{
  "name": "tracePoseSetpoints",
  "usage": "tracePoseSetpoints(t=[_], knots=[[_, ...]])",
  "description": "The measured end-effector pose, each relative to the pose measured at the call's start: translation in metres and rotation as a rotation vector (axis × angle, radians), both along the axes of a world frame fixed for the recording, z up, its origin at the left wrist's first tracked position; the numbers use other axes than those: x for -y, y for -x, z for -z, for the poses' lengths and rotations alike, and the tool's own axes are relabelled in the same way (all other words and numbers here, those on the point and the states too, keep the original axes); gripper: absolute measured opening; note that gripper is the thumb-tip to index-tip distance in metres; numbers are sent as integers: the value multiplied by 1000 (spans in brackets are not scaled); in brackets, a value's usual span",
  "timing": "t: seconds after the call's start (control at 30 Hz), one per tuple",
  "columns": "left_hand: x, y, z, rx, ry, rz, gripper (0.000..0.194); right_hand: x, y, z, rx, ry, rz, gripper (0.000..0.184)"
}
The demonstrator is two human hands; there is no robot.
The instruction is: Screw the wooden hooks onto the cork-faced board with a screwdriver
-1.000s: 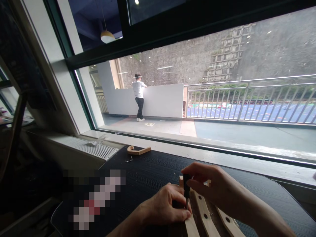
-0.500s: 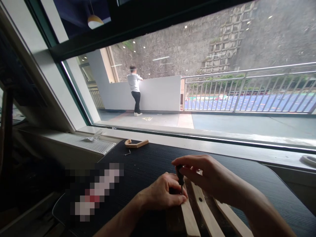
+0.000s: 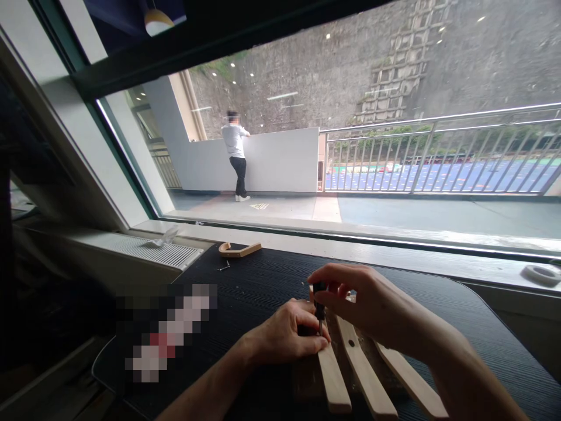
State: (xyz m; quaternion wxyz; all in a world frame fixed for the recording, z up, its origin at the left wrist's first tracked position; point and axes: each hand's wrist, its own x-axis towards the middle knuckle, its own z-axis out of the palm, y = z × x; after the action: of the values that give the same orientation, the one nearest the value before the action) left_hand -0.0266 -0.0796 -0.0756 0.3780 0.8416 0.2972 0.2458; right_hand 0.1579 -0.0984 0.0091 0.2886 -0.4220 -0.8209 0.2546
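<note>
And here, low in the view, a dark-handled screwdriver is being held nearly upright, its shaft pointed down at the upper part of the nearest wooden slat. The handle is gripped from above between the thumb and fingers of the right hand, the grip closed around it. Just below, the left hand is brought in from the side, its thumb and fingers gathered about the shaft's lower end and laid against the slat; whether anything small is pinched between them cannot be told, as the tip is hidden. Alongside, a middle slat is seen, marked by a dark round hole, and beyond it a third slat, partly covered by the right forearm. All this is set over the black table. At the table's far edge a bent wooden piece is seen lying, with small screws scattered just beside it. Off to the left, a pinkish-white strip is blurred into blocks. Farther out, crumpled clear plastic is rested on a vent grille, and a pale ring-shaped roll is placed on the window sill at right. Through the glass, a person is seen leaning at a white wall, beside a metal railing.
</note>
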Motion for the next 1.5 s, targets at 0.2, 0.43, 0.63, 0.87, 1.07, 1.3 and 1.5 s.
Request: tracePoseSetpoints(t=[0.2,0.43,0.63,0.87,1.07,1.3,1.5], knots=[[0,1,1,15,44,9,11,4,2,2,27,117,-40,33],[1,1,1,-33,-3,-16,13,-10,-1,10,-21,159,-67,26],[-2,8,-9,-76,24,70,18,-9,-2,12,-23,159,-67,27],[-6,16,-11,-117,92,160,43,-7,-3,11,-31,191,-67,27],[-5,13,-10,-103,89,156,40,-7,-4,12,-51,198,-63,27],[-2,11,-8,-92,112,126,37,-6,-5,11,-85,201,-32,26],[-2,10,-6,-105,85,103,37,-5,-7,10,-89,231,-47,27]])
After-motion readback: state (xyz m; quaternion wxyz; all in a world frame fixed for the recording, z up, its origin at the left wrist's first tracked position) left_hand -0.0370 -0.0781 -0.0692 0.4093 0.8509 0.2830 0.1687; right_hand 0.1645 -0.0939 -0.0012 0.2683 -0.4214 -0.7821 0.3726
